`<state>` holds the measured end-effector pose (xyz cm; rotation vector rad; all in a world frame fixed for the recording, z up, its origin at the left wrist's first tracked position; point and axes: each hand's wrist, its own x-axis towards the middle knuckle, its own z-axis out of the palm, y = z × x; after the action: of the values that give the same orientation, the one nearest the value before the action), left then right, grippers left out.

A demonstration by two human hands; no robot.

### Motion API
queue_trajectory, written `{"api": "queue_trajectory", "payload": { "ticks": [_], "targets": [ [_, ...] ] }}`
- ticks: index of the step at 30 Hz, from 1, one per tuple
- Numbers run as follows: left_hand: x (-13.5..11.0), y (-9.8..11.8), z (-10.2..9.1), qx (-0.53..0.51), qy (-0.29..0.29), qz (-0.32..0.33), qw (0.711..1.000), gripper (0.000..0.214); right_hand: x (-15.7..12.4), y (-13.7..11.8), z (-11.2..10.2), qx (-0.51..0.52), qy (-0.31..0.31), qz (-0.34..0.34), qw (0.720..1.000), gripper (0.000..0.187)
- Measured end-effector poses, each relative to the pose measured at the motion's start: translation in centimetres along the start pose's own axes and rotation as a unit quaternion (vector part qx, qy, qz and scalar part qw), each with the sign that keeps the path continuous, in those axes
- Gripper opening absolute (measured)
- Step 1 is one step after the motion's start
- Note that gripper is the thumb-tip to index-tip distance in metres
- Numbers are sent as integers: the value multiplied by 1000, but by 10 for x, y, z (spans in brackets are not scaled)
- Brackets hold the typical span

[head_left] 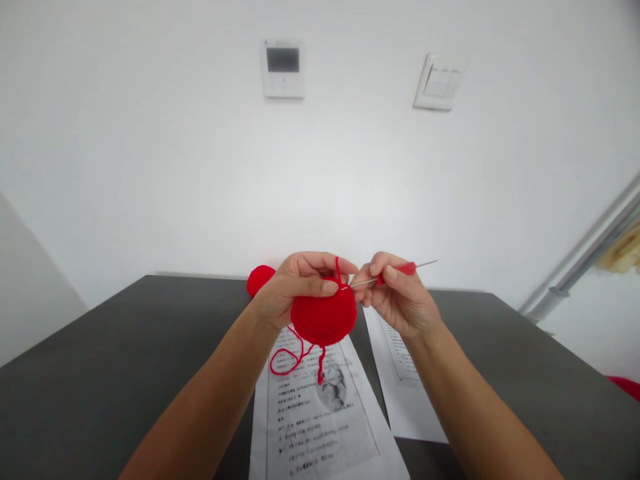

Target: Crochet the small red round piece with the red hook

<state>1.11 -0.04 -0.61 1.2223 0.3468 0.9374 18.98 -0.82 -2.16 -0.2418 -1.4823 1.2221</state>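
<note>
A round red crochet piece (324,315) is pinched between the thumb and fingers of my left hand (305,277), its flat face turned toward me. Red working yarn (338,268) runs up over my left index finger. My right hand (400,297) grips a crochet hook (407,268) by its red handle. The thin metal shaft points left, and its tip meets the upper right edge of the crochet piece. A short yarn tail and a loose loop of red yarn (285,361) hang below the piece. Behind my left wrist sits a red ball of yarn (261,279).
Two printed sheets lie on the dark table: one sheet (320,433) with a picture under my hands, another sheet (415,407) beneath my right forearm. A white wall stands behind, with a panel (283,70) and a switch (439,81). A metal pipe (550,300) is at the right.
</note>
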Motion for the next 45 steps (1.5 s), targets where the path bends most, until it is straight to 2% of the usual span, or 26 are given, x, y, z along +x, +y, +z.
{"api": "queue_trajectory", "payload": {
  "ticks": [5, 11, 16, 22, 29, 45],
  "targets": [
    [-1, 5, -11, 75, 38, 17, 996, 27, 0, 1, 3, -16, 35, -4, 999, 17],
    [1, 7, -9, 93, 47, 41, 994, 21, -2, 1, 10, -26, 86, -14, 996, 16],
    [3, 8, -9, 88, 52, 82, 991, 18, -2, 0, 20, 74, 112, 16, 991, 12],
    [2, 8, -12, 54, 29, 29, 998, 17, -3, 6, 25, 106, 148, -10, 983, 9],
    [0, 9, -10, 36, 35, 12, 999, 17, -2, 7, 20, 42, 138, -27, 989, 11],
    [1, 10, -6, 87, 71, -1, 994, 14, -3, -8, 12, -42, 109, -24, 993, 12]
  ]
}}
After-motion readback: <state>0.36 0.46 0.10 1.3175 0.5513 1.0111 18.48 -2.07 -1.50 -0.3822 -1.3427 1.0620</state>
